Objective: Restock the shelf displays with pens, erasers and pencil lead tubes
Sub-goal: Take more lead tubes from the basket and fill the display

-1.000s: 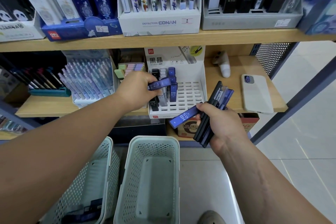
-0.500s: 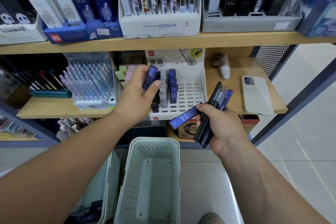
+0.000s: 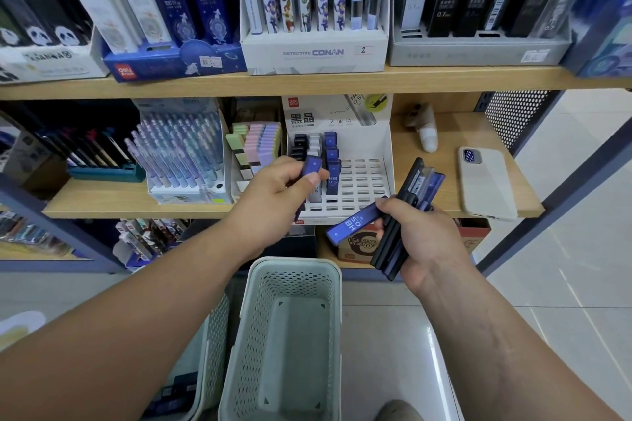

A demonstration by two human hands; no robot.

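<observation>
Lead tubes [image 3: 331, 142] fill display rack's [image 3: 362, 181] 9 o'clock columns; left hand [image 3: 277, 191] pinches one tube [image 3: 313, 166], right hand [image 3: 427, 239] grips a bundle [image 3: 355, 224].

Left hand [image 3: 273, 191] up at the white display rack [image 3: 362, 181], pinching one blue lead tube [image 3: 312, 166] between thumb and fingers, right in front of the filled slots. Right hand [image 3: 424, 239] gripped a bundle of tubes [image 3: 415, 181], dark and blue, with an HB tube [image 3: 352, 224] jutting out to the left. A pale green basket [image 3: 290, 270] stood below, and a phone [image 3: 485, 181] lay on the shelf to the right.
</observation>
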